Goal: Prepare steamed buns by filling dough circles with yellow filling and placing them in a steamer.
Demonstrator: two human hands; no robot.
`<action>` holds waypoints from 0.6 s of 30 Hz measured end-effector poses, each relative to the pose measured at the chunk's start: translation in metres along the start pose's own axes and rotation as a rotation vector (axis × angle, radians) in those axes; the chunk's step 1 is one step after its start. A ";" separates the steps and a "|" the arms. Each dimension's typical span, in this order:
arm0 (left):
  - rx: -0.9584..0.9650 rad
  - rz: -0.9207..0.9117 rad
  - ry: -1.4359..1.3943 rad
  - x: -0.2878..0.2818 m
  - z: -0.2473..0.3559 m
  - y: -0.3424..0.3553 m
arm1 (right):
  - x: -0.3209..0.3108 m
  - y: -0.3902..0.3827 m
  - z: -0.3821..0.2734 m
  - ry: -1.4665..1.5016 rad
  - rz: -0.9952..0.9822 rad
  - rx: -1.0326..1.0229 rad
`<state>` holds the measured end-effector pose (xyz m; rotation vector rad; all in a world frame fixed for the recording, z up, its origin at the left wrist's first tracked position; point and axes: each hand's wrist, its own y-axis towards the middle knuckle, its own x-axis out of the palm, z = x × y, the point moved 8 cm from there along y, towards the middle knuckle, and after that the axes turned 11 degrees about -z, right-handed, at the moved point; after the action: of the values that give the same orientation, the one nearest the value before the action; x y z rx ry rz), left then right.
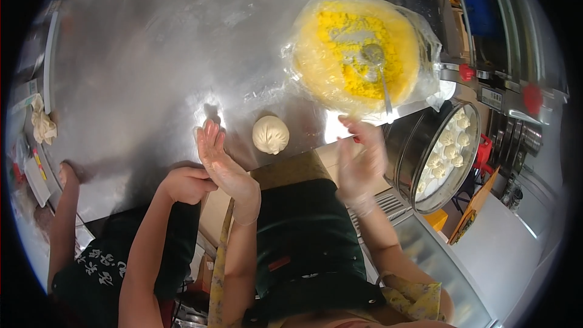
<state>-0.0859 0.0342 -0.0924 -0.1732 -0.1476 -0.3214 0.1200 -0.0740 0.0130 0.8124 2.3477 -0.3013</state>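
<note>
A pleated, pale dough bun sits alone on the steel table near its front edge. Just left of it is my left hand, in a clear glove, fingers stretched out and nothing in it. To the bun's right, past the table edge, my right hand is raised, also gloved and slightly blurred, with fingers apart and holding nothing. Beyond my right hand stands a bowl covered in clear plastic, with crumbly yellow filling inside. A metal spoon lies in the filling, its handle pointing toward me.
At right, a round metal steamer holds several pleated buns. A co-worker's hand is close beside my left wrist; the co-worker's other hand rests at the table's left. A crumpled cloth lies at the far left.
</note>
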 end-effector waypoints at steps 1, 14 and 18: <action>0.017 0.019 0.015 -0.003 0.001 0.000 | -0.019 0.018 0.003 -0.069 0.114 0.004; 0.019 0.137 0.099 -0.005 0.015 -0.002 | -0.003 0.135 0.069 -0.479 -0.120 -0.115; 0.016 0.146 0.046 -0.004 0.015 0.000 | 0.001 0.136 0.073 -0.540 -0.111 -0.109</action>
<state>-0.0914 0.0383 -0.0781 -0.1592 -0.0913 -0.1783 0.2394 0.0038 -0.0453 0.4732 1.8827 -0.3819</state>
